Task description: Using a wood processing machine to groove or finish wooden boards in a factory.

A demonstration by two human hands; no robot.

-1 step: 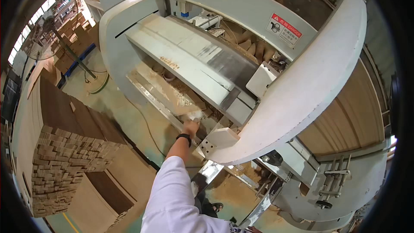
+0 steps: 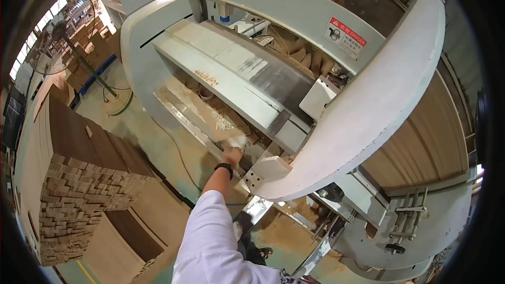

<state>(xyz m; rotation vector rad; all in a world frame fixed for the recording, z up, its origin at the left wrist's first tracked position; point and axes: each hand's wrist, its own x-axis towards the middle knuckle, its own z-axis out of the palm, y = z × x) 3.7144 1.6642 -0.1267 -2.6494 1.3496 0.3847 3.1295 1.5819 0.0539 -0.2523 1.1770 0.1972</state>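
Observation:
My left hand (image 2: 231, 156), with a black band (image 2: 224, 168) on its wrist, reaches into the low opening of a large grey machine (image 2: 221, 68). Its fingers are curled, and what they hold, if anything, is hidden. Beside the fingertips is a whitish patch (image 2: 236, 141), too blurred to name. Just beyond it a thin tan board (image 2: 210, 121) lies among shavings and dust. A white block (image 2: 272, 168) with dark holes in its end sits to the right of the hand. At the lower edge only a sliver of skin shows, seemingly my right hand (image 2: 310, 280); its fingers are hidden.
A tall stack of brown wood strips (image 2: 84, 200) stands on the left. A curved pale guard (image 2: 373, 110) rises on the right, above a roller clamp (image 2: 410, 215). A standing fan (image 2: 66, 31) is at the far left. A cable (image 2: 179, 150) crosses the dusty floor.
My left hand has shifted very slightly, staying beside the whitish patch. Nothing else has visibly moved.

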